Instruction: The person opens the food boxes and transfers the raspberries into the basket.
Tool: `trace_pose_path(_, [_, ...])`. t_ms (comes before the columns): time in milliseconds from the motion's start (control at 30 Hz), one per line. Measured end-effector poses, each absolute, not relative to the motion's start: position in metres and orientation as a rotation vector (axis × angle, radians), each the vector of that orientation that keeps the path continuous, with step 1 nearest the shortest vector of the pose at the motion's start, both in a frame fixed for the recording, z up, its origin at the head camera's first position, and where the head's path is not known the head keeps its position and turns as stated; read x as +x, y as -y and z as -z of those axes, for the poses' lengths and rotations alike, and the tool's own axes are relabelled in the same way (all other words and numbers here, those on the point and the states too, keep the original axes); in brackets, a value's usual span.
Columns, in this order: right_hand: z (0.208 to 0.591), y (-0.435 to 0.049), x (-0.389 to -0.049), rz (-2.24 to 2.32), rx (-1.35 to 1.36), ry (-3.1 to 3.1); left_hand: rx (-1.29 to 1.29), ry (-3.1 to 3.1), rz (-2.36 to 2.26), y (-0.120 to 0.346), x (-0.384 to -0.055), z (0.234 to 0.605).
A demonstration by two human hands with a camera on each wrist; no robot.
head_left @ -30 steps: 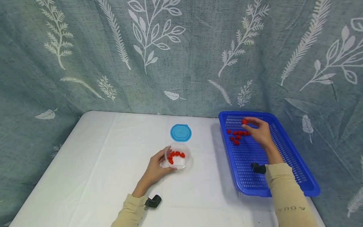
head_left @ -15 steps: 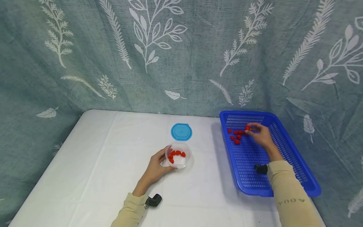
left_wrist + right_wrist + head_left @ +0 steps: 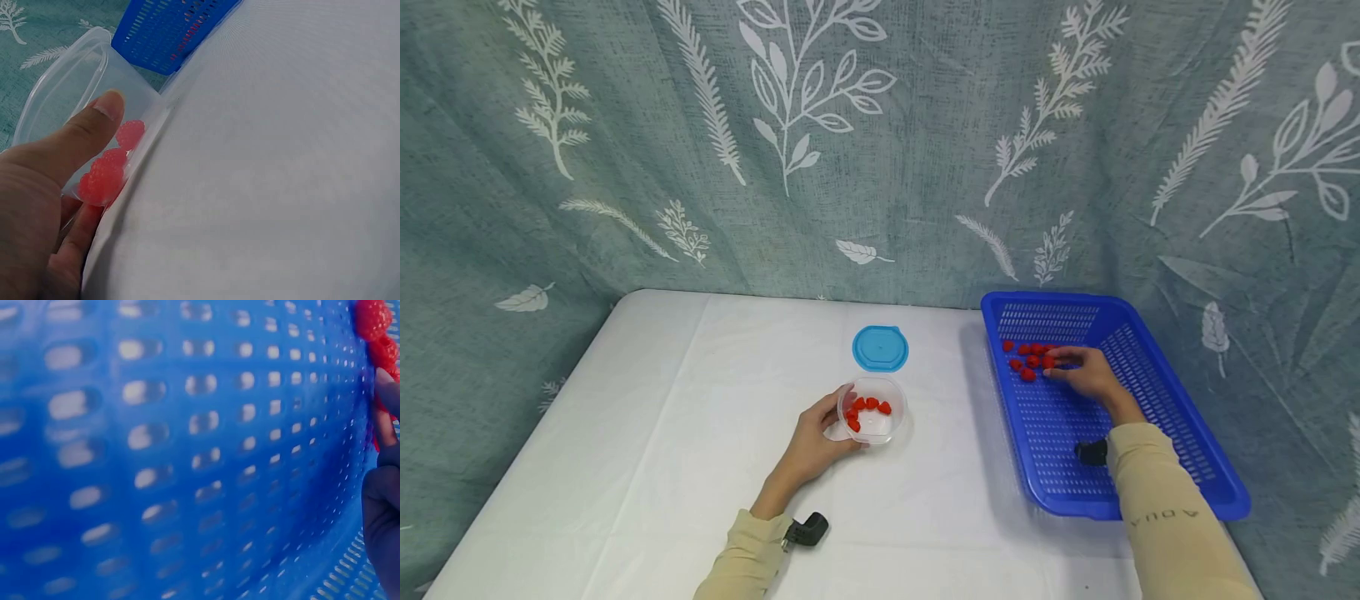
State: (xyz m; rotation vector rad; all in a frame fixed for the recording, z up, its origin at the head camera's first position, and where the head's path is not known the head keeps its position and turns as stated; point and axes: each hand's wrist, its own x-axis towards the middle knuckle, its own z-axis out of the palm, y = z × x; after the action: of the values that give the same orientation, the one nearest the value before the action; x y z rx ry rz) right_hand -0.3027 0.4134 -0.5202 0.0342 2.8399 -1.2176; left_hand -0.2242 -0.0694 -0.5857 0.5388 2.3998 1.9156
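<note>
My left hand (image 3: 815, 442) grips a clear round plastic container (image 3: 892, 427) on the white table, thumb on one side and fingers on the other. Several red raspberries (image 3: 872, 403) lie inside it; in the left wrist view raspberries (image 3: 103, 180) show through its wall beside my thumb. Over in the blue perforated basket (image 3: 1060, 467), my right hand (image 3: 1086, 375) pinches a raspberry (image 3: 1048, 363) at its fingertips, low among several others (image 3: 1027, 375). The right wrist view shows only the edge of that hand (image 3: 384, 500), with raspberries (image 3: 374, 320) near its fingertips.
A blue round lid (image 3: 880, 348) lies flat just behind the container. The basket's raised rim (image 3: 1011, 450) stands between the container and my right hand. A patterned green curtain (image 3: 910, 167) hangs along the table's back edge.
My right hand has come down and nearer with the raspberry, from above the basket's far part to the group of raspberries. The left hand and container have stayed in place.
</note>
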Motion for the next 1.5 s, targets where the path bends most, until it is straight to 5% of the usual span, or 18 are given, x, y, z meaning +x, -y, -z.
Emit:
trace_pose_path(633, [0.519,-0.413,-0.303,1.232,0.041,-2.809,0.551,-2.387,-1.920,0.069,-0.225,0.588])
trace_pose_path(933, [0.461,-0.380,-0.292,1.186,0.112,-2.882,0.543,-2.398,-1.910,0.069,-0.223,0.587])
trace_pose_path(1500, [0.393,-0.268,-0.220,1.529,-0.080,-2.814,0.566,-2.394,-1.909,0.070,-0.221,0.588])
